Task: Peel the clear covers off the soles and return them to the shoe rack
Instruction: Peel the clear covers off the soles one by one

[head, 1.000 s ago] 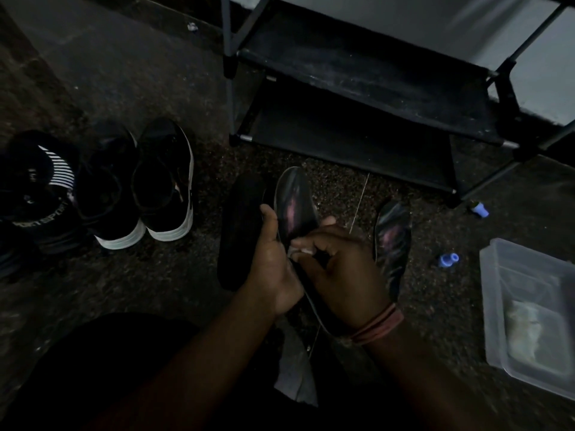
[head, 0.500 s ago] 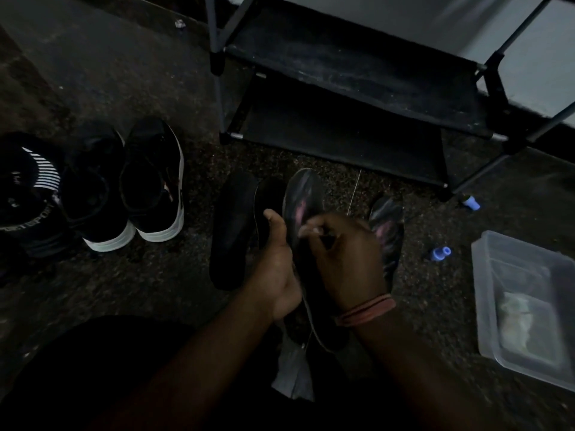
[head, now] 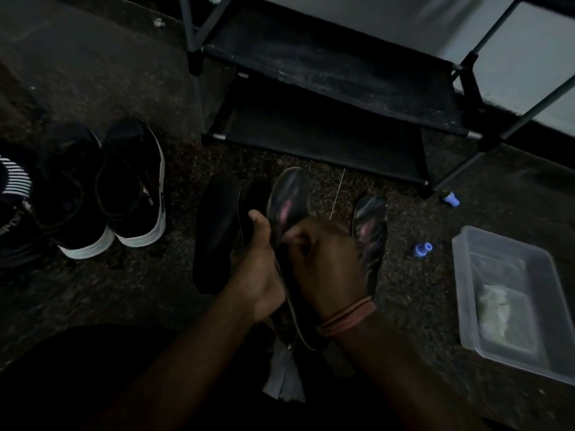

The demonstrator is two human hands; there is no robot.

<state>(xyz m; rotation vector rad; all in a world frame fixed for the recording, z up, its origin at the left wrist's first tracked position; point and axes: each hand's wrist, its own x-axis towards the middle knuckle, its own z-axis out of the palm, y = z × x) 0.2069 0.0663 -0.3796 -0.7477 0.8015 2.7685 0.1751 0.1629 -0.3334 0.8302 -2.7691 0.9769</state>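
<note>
Glossy film, streaked pink where it catches the light, covers the sole (head: 291, 197) at the centre of the view; the left hand (head: 259, 269) is wrapped round its near edge from the left, thumb laid up along the rim, probably to keep it steady and tilted toward the face; the right hand (head: 326, 259) is curled over the middle of the same sole, fingertips bunched as if pinching at the film's edge, though the dim light hides whether any film is actually caught; the likely step is starting the peel, and thin film of this kind may tear or slip; a pale crumpled sheet (head: 284, 381) lies below the wrists, possibly a cover already off, but that cannot be told; a second sole (head: 370, 231), equally shiny, lies on the floor just right of the hands, apparently awaiting its turn; two dark soles (head: 217, 234) lie just to the left; the rack (head: 326, 66) stands beyond, both visible shelves bare, so none has gone back; black shoes (head: 102, 188) with white edges sit well left, beside a striped shoe (head: 14, 194) whose white lettering is cut off by the frame and unreadable; right of the hands lie two blue caps (head: 422, 249) and a clear tub (head: 510, 293); no other writing is legible
</note>
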